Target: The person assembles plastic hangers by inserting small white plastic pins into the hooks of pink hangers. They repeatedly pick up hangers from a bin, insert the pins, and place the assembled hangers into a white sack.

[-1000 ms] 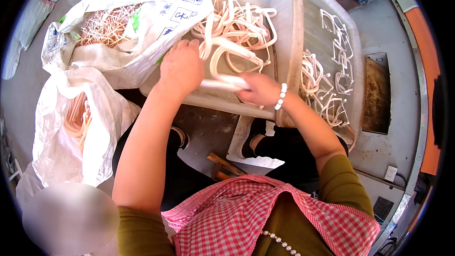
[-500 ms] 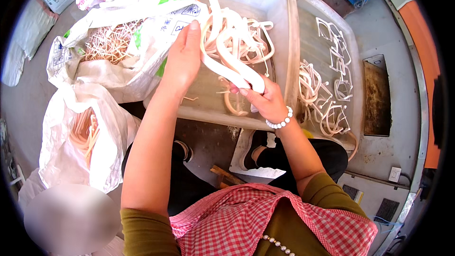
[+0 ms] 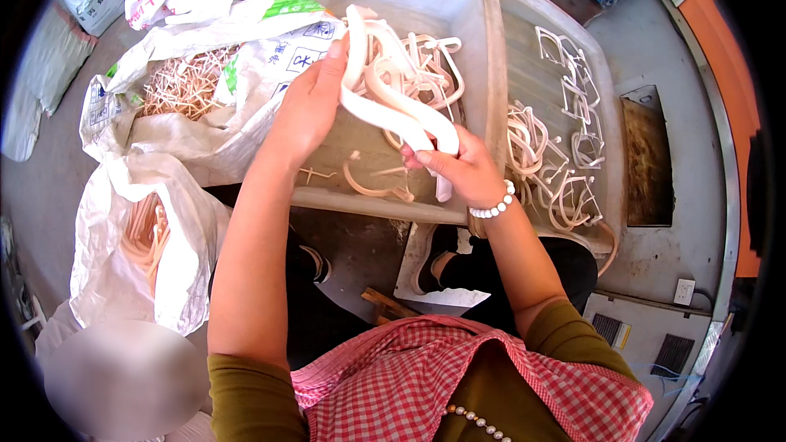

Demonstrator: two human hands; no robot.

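My left hand point(image 3: 304, 113) is closed on the left side of some thick, curved, pale pink plastic parts point(image 3: 383, 118). Its thumb lies along their edge, and the other fingers are hidden behind. At the lower right end of the same parts, my right hand point(image 3: 468, 170) grips them, thumb on top. The parts bend in an S shape and lie against each other above a large pale tub point(image 3: 327, 196). Beneath them in the tub is a heap of similar curved parts point(image 3: 446, 74). A loose curved piece point(image 3: 372, 191) lies near the tub's front wall.
Right of the tub stands a second translucent bin point(image 3: 602, 74) with more curved pieces and thin white frames point(image 3: 583, 98). At left are an open woven sack point(image 3: 188, 143) of short thin pinkish sticks point(image 3: 187, 86) and a white bag point(image 3: 102, 254) of longer strips point(image 3: 146, 229).
The upper ends of the held parts have dipped toward me, and my left hand has lowered slightly. Both hands keep their grip. More of the loose piece in the tub now shows.
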